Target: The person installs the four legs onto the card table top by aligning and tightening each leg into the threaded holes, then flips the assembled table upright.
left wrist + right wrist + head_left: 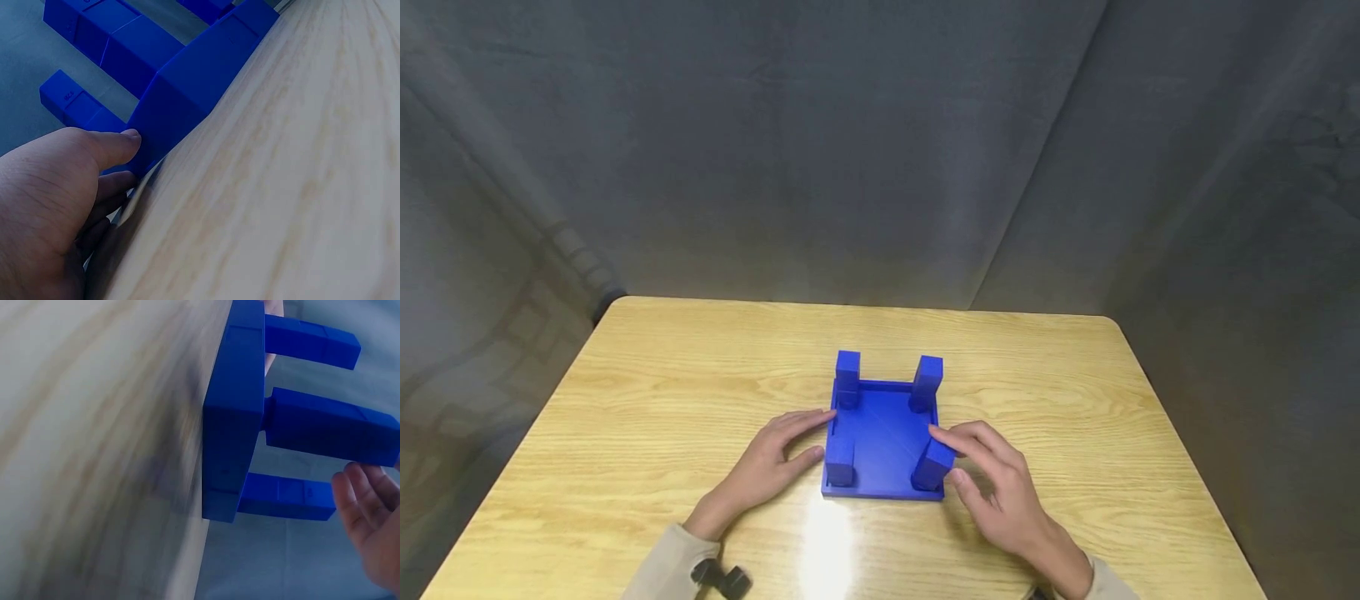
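A blue square panel (886, 442) with a raised rim lies on the wooden table, a blocky blue leg standing at each corner. At the near right corner, my right hand (1003, 496) pinches the top of a leg (933, 467) between index finger and thumb. This leg (331, 428) leans a little, and a narrow neck shows between it and the panel in the right wrist view. My left hand (766, 460) rests beside the panel's left edge, its fairly straight fingers against the side. In the left wrist view its thumb (119, 147) touches the panel's side wall.
The other legs stand at the far left (847, 375), far right (927, 379) and near left (840, 458) corners. The light wooden table (715, 358) has rounded far corners. Dark grey curtains (850, 150) hang behind it and at both sides.
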A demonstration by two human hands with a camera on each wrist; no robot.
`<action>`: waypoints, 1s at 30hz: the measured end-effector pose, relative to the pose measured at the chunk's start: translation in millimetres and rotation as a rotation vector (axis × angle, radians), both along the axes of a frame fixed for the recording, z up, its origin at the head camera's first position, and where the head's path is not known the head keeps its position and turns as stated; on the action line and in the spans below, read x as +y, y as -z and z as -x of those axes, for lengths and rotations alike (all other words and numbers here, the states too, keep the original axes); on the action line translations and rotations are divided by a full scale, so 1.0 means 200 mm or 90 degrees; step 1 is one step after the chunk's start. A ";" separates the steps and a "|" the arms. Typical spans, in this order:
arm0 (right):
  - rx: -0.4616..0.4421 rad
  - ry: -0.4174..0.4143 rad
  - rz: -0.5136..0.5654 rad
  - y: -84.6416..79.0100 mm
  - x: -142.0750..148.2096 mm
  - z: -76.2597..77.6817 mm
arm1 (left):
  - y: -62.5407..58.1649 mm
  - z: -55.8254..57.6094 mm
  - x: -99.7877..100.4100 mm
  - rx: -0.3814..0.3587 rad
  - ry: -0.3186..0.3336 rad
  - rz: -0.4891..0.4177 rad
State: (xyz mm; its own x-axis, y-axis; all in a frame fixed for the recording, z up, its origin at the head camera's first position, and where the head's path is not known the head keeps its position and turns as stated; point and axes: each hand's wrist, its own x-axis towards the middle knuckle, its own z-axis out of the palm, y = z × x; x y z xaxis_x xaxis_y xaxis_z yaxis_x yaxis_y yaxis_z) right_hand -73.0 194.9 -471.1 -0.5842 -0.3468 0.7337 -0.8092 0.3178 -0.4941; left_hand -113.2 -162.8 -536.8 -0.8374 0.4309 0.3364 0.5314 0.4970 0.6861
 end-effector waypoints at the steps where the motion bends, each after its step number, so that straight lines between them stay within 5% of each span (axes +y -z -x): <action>1: 0.000 0.000 0.003 0.00 0.00 0.00 | 0.00 0.00 0.00 0.001 0.000 0.000; 18: -0.041 0.067 0.033 -0.01 -0.01 0.00 | 0.00 0.00 0.00 -0.004 0.001 -0.006; 30: -0.043 0.019 0.063 0.00 0.01 -0.01 | -0.01 0.01 0.00 -0.027 0.004 -0.010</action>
State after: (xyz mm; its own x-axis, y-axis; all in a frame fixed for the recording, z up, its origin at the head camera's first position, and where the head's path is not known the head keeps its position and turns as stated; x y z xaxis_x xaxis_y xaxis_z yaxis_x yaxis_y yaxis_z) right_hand -71.1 196.8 -471.4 -0.6425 -0.2567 0.7220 -0.7639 0.2888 -0.5771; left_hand -114.3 -163.1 -534.7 -0.8478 0.4318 0.3078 0.5054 0.4824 0.7154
